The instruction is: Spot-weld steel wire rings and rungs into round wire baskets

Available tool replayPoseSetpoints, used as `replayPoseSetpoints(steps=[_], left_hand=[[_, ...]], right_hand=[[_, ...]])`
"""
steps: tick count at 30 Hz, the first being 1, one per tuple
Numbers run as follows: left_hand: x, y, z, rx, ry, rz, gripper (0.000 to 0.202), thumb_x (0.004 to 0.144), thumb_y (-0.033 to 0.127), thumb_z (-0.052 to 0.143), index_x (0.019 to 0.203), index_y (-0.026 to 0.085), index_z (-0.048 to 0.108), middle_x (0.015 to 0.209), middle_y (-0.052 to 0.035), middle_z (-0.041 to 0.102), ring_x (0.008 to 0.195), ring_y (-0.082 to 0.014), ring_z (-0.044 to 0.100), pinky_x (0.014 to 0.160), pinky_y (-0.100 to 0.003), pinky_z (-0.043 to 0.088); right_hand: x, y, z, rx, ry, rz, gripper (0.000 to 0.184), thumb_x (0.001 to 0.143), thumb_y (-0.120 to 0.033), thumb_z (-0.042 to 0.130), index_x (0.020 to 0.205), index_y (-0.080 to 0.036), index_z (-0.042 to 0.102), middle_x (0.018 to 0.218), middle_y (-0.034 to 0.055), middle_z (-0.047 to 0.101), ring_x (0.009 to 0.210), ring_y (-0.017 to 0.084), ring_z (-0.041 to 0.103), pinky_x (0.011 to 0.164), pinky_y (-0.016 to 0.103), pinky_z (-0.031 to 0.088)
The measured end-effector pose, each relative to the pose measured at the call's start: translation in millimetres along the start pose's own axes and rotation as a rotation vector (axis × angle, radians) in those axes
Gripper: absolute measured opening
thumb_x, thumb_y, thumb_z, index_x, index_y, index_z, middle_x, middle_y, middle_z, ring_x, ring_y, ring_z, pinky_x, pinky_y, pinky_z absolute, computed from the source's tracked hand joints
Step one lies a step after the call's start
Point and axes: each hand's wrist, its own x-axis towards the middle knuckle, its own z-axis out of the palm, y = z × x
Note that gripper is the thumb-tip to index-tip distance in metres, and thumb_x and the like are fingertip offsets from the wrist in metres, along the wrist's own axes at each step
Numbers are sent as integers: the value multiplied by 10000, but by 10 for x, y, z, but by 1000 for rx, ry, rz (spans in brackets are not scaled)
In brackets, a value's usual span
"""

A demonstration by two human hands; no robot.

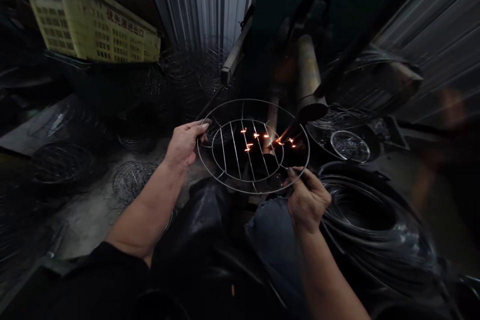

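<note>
A round wire rack (pixel 239 181) with an outer ring, an inner ring and several parallel bars is held level above my knees. My left hand (pixel 184 142) pinches its outer ring at the left, thumb on top. At the lower right, my right hand (pixel 307 192) is closed on the outer ring, near a short wire that joins the two rings. The rack's right side lies between a lower metal rod (pixel 273 115) and the dark tip under a thick cylindrical arm (pixel 309 70). Orange sparks (pixel 279 141) fly there and show through the bars.
A yellow plastic crate (pixel 93 25) stands at the upper left. Wire racks (pixel 133 182) lie on the floor at left. Coiled wire (pixel 375 235) sits close by my right arm, with a pan of wire rings (pixel 350 146) behind it. Corrugated metal sheet (pixel 210 0) stands at the back.
</note>
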Motion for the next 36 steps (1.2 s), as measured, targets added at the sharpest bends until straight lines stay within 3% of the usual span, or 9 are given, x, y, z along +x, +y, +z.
replayPoseSetpoints(steps=[4, 9, 15, 20, 25, 31, 36], left_hand=[[-67, 13, 25, -23, -2, 22, 212, 537, 143, 747, 741, 87, 754, 544, 0, 602, 434, -44, 454, 443, -180, 365], [-198, -23, 30, -28, -42, 61, 276, 565, 156, 769, 837, 103, 770, 653, -24, 660, 490, -49, 491, 475, -183, 396], [-277, -67, 55, -38, -3, 70, 288, 599, 183, 778, 876, 105, 771, 561, 5, 604, 485, -47, 477, 511, -182, 405], [-271, -75, 86, -40, 52, 96, 271, 580, 176, 777, 843, 111, 773, 500, 20, 566, 458, -51, 457, 495, -189, 384], [-243, -106, 85, -39, 70, 97, 265, 587, 177, 765, 845, 115, 774, 486, 24, 557, 463, -53, 452, 500, -191, 372], [-225, -71, 93, -41, 95, 129, 235, 581, 171, 756, 808, 114, 769, 494, 24, 561, 474, -55, 452, 510, -198, 376], [-248, -26, 82, -32, 72, 113, 249, 585, 175, 764, 825, 107, 766, 498, 20, 576, 468, -57, 469, 511, -197, 389]], right_hand=[[26, 49, -20, 25, 42, 16, 279, 566, -304, 848, 768, -162, 720, 616, -30, 625, 493, 80, 502, 479, 223, 413], [169, 60, 43, 15, 58, 77, 283, 610, -359, 824, 757, -157, 690, 519, -60, 542, 395, 70, 440, 395, 213, 352], [409, 83, 211, 133, 160, -22, 314, 533, -321, 856, 753, -162, 696, 530, -67, 561, 409, 54, 442, 412, 195, 346], [486, 102, 270, 169, 131, -24, 288, 523, -283, 856, 735, -172, 695, 553, -73, 574, 417, 34, 421, 409, 177, 308], [563, 138, 294, 168, 138, -78, 258, 514, -250, 850, 717, -179, 708, 670, -40, 651, 606, 81, 563, 582, 210, 442], [651, 150, 378, 120, 125, -48, 283, 508, -291, 843, 723, -174, 700, 570, -66, 558, 490, 61, 448, 480, 205, 362], [671, 183, 399, 77, 121, -71, 279, 538, -303, 829, 756, -179, 707, 619, -53, 592, 533, 79, 493, 506, 215, 390]])
